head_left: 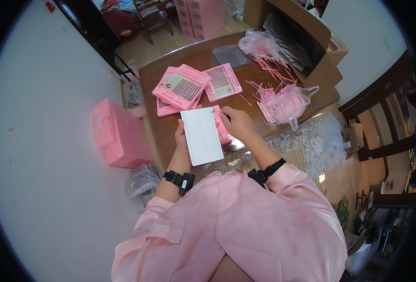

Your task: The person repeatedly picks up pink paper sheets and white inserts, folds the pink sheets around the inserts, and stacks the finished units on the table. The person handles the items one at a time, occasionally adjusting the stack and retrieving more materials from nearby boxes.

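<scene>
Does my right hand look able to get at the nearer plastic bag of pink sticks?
Probably yes: nothing seems to stand between your right hand and the nearer plastic bag, just to its right, though that hand is at the pink case.

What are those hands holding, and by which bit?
The left hand holds a white rectangular panel by its left edge, toward the top. The right hand is at the pink case beside it; whether it grips anything is unclear.
</scene>
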`<state>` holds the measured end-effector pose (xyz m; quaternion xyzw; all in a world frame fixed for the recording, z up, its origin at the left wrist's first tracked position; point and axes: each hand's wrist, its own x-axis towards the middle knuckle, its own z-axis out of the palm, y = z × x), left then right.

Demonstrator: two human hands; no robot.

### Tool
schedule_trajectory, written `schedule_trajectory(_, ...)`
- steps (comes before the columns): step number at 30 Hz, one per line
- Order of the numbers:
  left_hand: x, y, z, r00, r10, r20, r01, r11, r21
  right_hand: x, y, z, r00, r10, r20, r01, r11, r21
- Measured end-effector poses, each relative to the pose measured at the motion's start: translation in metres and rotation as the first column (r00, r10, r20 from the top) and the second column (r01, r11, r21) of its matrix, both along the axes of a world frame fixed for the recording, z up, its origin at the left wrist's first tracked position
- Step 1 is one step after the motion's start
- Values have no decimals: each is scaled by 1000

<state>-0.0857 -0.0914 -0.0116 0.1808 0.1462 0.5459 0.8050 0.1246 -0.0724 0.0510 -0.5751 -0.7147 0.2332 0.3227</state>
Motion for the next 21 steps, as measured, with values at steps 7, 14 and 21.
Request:
schedule_trajectory(7, -2, 6, 5, 991, 106, -83, -104, 994, 32, 22, -11, -2, 948, 311, 62, -309, 950, -42)
schedule_trajectory(14, -16, 7, 18, 984, 79, 159, -87, 995, 43, 110, -48, -73, 416, 617, 668, 18, 729, -685)
schedule_trajectory(21, -7, 11, 26, 972, 30, 235, -48, 997, 68, 109, -24, -61, 768, 134, 626, 173, 897, -406)
